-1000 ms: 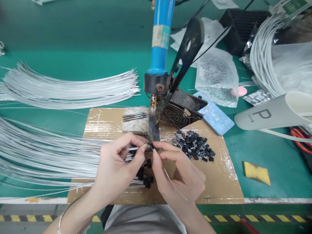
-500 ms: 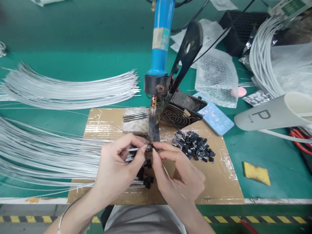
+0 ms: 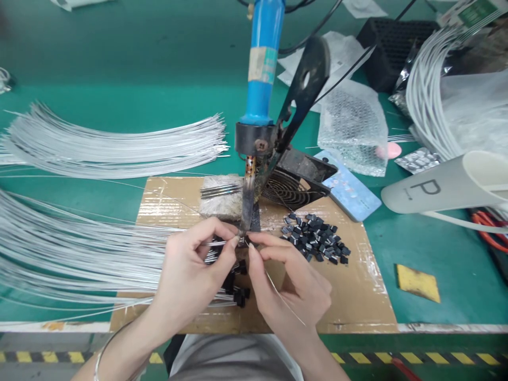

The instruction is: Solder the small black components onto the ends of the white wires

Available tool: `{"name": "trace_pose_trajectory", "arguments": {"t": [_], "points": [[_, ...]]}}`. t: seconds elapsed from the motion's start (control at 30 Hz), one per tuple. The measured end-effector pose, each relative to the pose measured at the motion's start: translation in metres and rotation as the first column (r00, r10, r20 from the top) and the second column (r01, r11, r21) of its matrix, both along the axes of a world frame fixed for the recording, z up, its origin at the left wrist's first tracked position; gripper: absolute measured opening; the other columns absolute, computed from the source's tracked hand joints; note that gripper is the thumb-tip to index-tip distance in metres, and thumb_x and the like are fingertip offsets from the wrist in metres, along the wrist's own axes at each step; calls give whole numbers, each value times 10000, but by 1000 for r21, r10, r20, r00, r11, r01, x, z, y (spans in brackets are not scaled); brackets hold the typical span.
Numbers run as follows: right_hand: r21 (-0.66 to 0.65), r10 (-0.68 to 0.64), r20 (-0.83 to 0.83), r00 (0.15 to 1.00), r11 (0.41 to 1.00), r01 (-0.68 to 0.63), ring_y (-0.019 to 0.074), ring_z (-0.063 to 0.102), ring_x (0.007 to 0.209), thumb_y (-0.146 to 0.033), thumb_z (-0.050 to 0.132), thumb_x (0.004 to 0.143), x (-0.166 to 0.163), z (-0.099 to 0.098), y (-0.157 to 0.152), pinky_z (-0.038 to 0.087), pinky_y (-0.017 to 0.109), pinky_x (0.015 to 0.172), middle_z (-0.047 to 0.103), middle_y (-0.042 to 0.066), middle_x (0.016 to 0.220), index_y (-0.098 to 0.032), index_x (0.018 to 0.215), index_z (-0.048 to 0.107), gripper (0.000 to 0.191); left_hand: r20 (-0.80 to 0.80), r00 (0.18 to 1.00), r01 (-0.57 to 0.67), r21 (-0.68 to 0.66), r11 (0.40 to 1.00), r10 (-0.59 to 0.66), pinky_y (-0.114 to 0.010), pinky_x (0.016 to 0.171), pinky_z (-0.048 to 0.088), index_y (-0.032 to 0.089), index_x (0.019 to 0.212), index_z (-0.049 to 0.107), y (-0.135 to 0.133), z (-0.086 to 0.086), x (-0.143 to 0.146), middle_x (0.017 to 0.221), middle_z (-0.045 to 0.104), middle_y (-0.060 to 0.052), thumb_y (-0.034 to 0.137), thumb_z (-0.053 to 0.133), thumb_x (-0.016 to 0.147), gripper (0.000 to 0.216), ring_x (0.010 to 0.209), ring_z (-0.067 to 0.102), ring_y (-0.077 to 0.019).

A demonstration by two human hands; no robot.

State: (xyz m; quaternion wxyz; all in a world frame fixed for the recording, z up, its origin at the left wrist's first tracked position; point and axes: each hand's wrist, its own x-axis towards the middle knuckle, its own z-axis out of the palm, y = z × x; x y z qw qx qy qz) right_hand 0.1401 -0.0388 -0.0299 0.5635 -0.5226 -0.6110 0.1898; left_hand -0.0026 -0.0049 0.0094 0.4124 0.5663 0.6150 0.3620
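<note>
A blue-handled soldering iron [image 3: 261,79] is clamped upright in a black bracket [image 3: 304,79], its tip pointing down between my hands. My left hand [image 3: 196,270] pinches a white wire [image 3: 216,244] right below the tip. In my right hand [image 3: 291,278], thumb and fingers grip a thin strand of solder wire [image 3: 283,301], whose near end reaches the same spot. The small joint under the tip is partly hidden by my fingertips. Below my left fingers lie wires with black connectors [image 3: 239,296] on their ends.
Brown cardboard [image 3: 357,296] covers the bench front. Loose black connectors [image 3: 315,238] are heaped to the right, near a small fan [image 3: 291,185]. White wire bundles [image 3: 119,148] lie left. A phone [image 3: 351,193], white cup [image 3: 440,182] and yellow sponge [image 3: 418,283] lie right.
Almost nothing differs. My right hand has shifted very slightly, and both hands keep their pinch below the iron tip.
</note>
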Motion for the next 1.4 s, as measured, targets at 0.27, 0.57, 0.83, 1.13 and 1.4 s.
{"name": "trace_pose_trajectory", "arguments": {"t": [0.27, 0.57, 0.83, 1.13, 1.4], "points": [[-296, -269, -219, 938, 934, 199, 164, 748, 690, -277, 715, 1028, 30, -11, -8, 603, 273, 658, 768, 4, 763, -208, 903, 743, 146, -362, 932, 132, 333, 934, -3, -286, 579, 489, 253, 833, 665, -20, -8, -13, 894, 862, 13, 72, 645, 910, 197, 593, 697, -143], [-343, -394, -495, 774, 907, 242, 240, 733, 773, -591, 547, 1060, 89, -34, -11, 589, 387, 669, 817, 111, 939, -149, 942, 825, 535, -526, 846, 241, 526, 815, 89, -379, 887, 579, 217, 1012, 718, -46, -33, -53, 1031, 808, -75, 21, 712, 947, 206, 954, 764, -247], [-353, -391, -428, 815, 902, 248, 230, 735, 763, -602, 586, 1048, 79, -36, -11, 586, 372, 623, 810, 117, 955, -142, 931, 802, 521, -954, 298, 672, 212, 709, 3, -501, 836, 514, 151, 1158, 752, 49, -37, -120, 1297, 759, -232, -39, 533, 904, 385, 1080, 678, -394], [-353, -370, -397, 840, 906, 232, 204, 742, 711, -558, 639, 1042, 83, -40, -12, 586, 348, 613, 821, 104, 895, -141, 909, 812, 471, -929, 369, 618, 222, 754, -29, -481, 839, 457, 165, 1026, 705, 116, -55, -123, 977, 748, -171, 77, 442, 1009, 279, 925, 633, -347], [-368, -372, -401, 837, 902, 225, 194, 743, 706, -530, 665, 1039, 84, -40, -13, 587, 340, 630, 825, 83, 875, -147, 906, 813, 432, -892, 421, 651, 173, 739, -163, -475, 859, 462, 167, 967, 705, 135, -60, -112, 984, 721, -171, 103, 427, 1022, 291, 946, 651, -338]]}}
